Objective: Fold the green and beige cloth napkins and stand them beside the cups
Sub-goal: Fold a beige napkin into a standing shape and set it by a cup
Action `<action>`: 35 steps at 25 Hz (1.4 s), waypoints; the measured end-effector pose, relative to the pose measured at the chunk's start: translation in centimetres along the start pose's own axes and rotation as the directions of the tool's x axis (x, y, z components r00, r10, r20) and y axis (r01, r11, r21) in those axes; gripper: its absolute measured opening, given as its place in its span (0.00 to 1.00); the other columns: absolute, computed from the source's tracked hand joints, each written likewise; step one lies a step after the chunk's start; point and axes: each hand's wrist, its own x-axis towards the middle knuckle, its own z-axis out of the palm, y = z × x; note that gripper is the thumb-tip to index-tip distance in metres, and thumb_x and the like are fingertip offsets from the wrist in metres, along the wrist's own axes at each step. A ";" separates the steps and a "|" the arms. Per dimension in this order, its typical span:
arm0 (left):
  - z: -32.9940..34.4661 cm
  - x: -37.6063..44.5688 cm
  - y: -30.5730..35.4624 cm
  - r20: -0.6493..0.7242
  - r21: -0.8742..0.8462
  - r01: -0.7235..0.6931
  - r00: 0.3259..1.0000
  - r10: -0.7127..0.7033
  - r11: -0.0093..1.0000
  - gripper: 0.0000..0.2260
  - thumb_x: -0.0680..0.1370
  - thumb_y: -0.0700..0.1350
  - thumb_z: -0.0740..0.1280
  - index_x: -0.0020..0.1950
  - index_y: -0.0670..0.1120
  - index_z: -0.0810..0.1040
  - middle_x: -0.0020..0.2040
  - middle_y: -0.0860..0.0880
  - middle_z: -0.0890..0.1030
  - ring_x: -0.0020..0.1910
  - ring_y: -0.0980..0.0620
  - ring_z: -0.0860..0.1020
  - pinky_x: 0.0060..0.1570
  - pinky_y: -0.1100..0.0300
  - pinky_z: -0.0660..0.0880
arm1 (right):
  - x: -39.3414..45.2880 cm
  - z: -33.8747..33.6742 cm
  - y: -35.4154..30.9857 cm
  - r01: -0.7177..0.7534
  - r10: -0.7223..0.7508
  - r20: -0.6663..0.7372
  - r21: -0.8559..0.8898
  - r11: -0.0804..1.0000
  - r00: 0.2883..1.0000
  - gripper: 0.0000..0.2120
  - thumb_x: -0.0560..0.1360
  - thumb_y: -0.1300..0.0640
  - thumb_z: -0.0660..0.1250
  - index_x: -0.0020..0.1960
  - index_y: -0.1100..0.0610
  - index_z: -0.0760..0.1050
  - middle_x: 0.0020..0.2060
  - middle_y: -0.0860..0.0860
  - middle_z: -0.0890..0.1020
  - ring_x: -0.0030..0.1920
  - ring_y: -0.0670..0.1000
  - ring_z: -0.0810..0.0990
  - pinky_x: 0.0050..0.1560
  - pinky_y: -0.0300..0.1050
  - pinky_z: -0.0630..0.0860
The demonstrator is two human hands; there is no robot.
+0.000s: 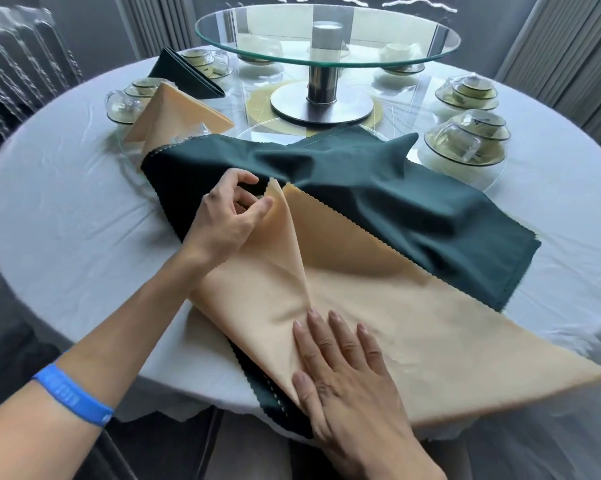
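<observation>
At the left of the frame, beside a stack of glass cups (127, 98), two finished napkins already stand: a beige cone (174, 112) and, behind it toward the upper left, a dark green one (181, 72), both stiff-creased and triangular.

Centre-left, my left hand (222, 220) pinches the raised tip of the beige napkin (378, 306) between thumb and curled fingers, lifting one corner into a peak. The cloth is matte and smooth with a zigzag-cut edge; a long crease runs from that tip down toward the lower middle of the frame.

Lower centre, my right hand (344, 372) lies flat with fingers straight, pressing the fold where the crease ends. I judge this the middle of the fold on the third napkin: next the pinched corner needs carrying over and the crease pressed sharp.

Across the centre and right, a loose green napkin (378, 192) lies rumpled, partly over the beige one, waiting its turn. Another green edge shows beneath the beige by my right hand.

At the right, more cups (465, 143) sit stacked on the white tablecloth (67, 220), below the glass turntable (326, 36).
</observation>
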 end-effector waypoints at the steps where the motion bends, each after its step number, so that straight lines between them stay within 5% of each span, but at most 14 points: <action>1: -1.2 -0.8 -0.4 0.004 0.040 0.033 0.999 -0.033 0.999 0.14 0.76 0.54 0.72 0.58 0.53 0.74 0.42 0.52 0.83 0.40 0.58 0.80 0.43 0.62 0.75 | 0.0 0.0 0.0 -0.001 0.001 0.003 -0.011 1.000 1.000 0.30 0.83 0.45 0.38 0.73 0.53 0.70 0.72 0.50 0.72 0.70 0.55 0.72 0.66 0.56 0.60; 5: -6.5 -5.9 -2.5 0.255 0.015 0.236 0.939 -0.232 0.972 0.23 0.66 0.65 0.70 0.57 0.57 0.75 0.39 0.50 0.83 0.37 0.55 0.78 0.42 0.54 0.72 | -0.1 0.2 -0.2 -0.007 0.007 0.011 -0.031 1.000 1.000 0.28 0.83 0.46 0.41 0.73 0.53 0.69 0.73 0.50 0.70 0.71 0.55 0.70 0.67 0.56 0.59; 8: -7.9 -8.1 -3.2 0.405 -0.076 0.296 0.882 -0.241 0.952 0.28 0.63 0.62 0.74 0.62 0.58 0.75 0.41 0.45 0.83 0.41 0.49 0.77 0.48 0.50 0.71 | -0.1 0.3 0.1 0.004 -0.003 0.024 -0.052 0.999 1.000 0.30 0.83 0.45 0.38 0.74 0.54 0.68 0.73 0.51 0.70 0.72 0.55 0.69 0.67 0.57 0.59; 14: -7.8 -8.4 -3.7 0.351 -0.166 0.324 0.902 -0.251 0.931 0.22 0.65 0.55 0.78 0.56 0.53 0.80 0.36 0.43 0.81 0.36 0.49 0.73 0.43 0.55 0.67 | -0.1 0.4 -0.2 0.004 -0.004 0.005 -0.038 0.999 1.000 0.30 0.83 0.45 0.39 0.74 0.54 0.68 0.73 0.51 0.70 0.72 0.55 0.69 0.67 0.57 0.60; 17: -7.2 -8.8 -4.4 0.263 -0.043 0.258 0.935 -0.238 0.965 0.12 0.72 0.45 0.78 0.52 0.53 0.80 0.35 0.47 0.82 0.33 0.52 0.72 0.38 0.64 0.69 | -0.3 0.2 0.1 0.018 -0.018 0.007 -0.022 1.000 1.000 0.29 0.83 0.45 0.40 0.74 0.55 0.68 0.73 0.52 0.69 0.72 0.56 0.68 0.68 0.57 0.59; 22: -5.9 -9.8 -4.5 0.096 0.219 0.095 0.988 -0.118 0.971 0.05 0.73 0.46 0.75 0.45 0.55 0.81 0.36 0.56 0.80 0.32 0.57 0.75 0.42 0.56 0.70 | -0.5 -0.1 0.2 0.051 -0.053 0.057 0.031 0.998 0.997 0.28 0.79 0.44 0.53 0.74 0.55 0.68 0.74 0.56 0.68 0.73 0.56 0.67 0.69 0.55 0.58; 25: -5.1 -10.2 -4.2 0.053 0.262 0.027 0.998 -0.043 0.965 0.05 0.74 0.46 0.74 0.45 0.54 0.80 0.38 0.57 0.79 0.35 0.55 0.76 0.40 0.59 0.70 | 0.7 -2.2 0.4 -0.006 -0.011 0.095 0.180 0.984 0.995 0.26 0.77 0.41 0.54 0.73 0.46 0.67 0.73 0.49 0.70 0.73 0.52 0.66 0.68 0.47 0.56; 27: -4.9 -10.4 -4.4 0.026 0.235 0.030 0.999 -0.037 0.971 0.05 0.74 0.45 0.74 0.44 0.54 0.81 0.39 0.56 0.79 0.36 0.54 0.76 0.35 0.66 0.69 | 3.4 -4.2 0.5 -0.123 0.065 0.161 0.385 0.915 0.985 0.23 0.78 0.40 0.56 0.72 0.41 0.65 0.72 0.42 0.67 0.72 0.46 0.63 0.66 0.44 0.56; 31: -5.1 -10.4 -4.5 0.019 0.147 0.080 0.996 -0.084 0.986 0.05 0.74 0.44 0.74 0.45 0.53 0.81 0.37 0.55 0.79 0.33 0.57 0.75 0.32 0.70 0.68 | 9.5 -4.1 0.6 -0.237 0.093 0.242 0.681 0.693 0.966 0.21 0.74 0.43 0.66 0.65 0.45 0.74 0.67 0.41 0.74 0.67 0.48 0.69 0.70 0.54 0.63; 35: -5.2 -10.5 -4.7 0.032 0.084 0.110 0.993 -0.113 0.990 0.04 0.74 0.45 0.75 0.45 0.52 0.82 0.35 0.53 0.79 0.31 0.56 0.74 0.33 0.64 0.70 | 9.2 -2.6 1.2 -0.225 0.156 0.163 0.772 0.595 0.974 0.25 0.68 0.45 0.66 0.63 0.49 0.77 0.61 0.40 0.76 0.62 0.47 0.73 0.67 0.50 0.68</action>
